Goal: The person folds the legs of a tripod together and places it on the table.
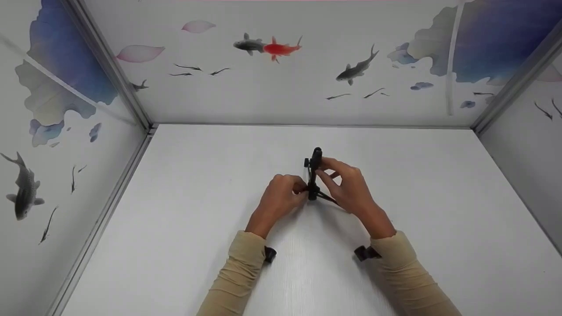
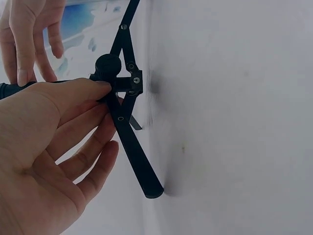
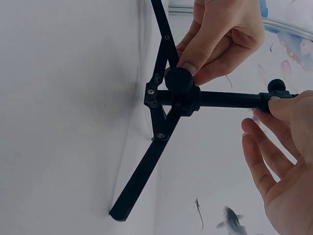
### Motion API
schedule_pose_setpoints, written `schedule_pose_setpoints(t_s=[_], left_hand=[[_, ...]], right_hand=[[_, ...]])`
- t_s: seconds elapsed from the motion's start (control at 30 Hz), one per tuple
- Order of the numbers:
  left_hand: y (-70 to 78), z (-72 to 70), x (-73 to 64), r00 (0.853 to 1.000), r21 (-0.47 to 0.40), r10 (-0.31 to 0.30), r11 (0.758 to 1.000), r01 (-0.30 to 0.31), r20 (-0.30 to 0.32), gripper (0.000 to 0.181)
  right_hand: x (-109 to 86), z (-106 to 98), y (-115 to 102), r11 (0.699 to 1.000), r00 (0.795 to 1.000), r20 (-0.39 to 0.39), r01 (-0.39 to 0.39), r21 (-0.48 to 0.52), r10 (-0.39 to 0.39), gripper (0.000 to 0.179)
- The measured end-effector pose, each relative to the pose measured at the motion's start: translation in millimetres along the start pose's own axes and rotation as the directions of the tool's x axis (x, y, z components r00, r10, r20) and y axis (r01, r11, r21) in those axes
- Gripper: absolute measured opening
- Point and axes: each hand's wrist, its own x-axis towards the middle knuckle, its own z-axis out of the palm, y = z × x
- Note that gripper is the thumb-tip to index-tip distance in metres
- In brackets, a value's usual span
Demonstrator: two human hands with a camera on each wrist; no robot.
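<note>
A small black tripod [image 1: 312, 189] stands upright on the white table, its legs [image 3: 142, 183] spread and its centre column [image 3: 230, 99] rising from the hub. My left hand [image 1: 281, 195] pinches the hub beside a round black knob [image 2: 108, 65], thumb on the near side. Higher up, my right hand [image 1: 351, 186] grips the column near its top, thumb and index finger meeting on it close to a smaller knob [image 3: 276, 85]. The other fingers of the right hand are spread away from the column in the right wrist view. Part of the hub is hidden behind the left fingers.
The white tabletop [image 1: 184, 210] spreads around the tripod. Printed panels with fish and blue shapes enclose it at the back [image 1: 281, 96], left [image 1: 61, 175] and right [image 1: 522, 145]. A dark camera is strapped at each sleeve cuff.
</note>
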Motion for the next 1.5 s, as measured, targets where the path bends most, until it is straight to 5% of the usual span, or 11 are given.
schedule_pose_setpoints(t_s=[1.5], left_hand=[[0.2, 1.1, 0.7, 0.999, -0.04, 0.011, 0.999, -0.012, -0.034, 0.011]], right_hand=[[0.5, -1.6, 1.1, 0.999, 1.0, 0.019, -0.026, 0.022, 0.025, 0.033]])
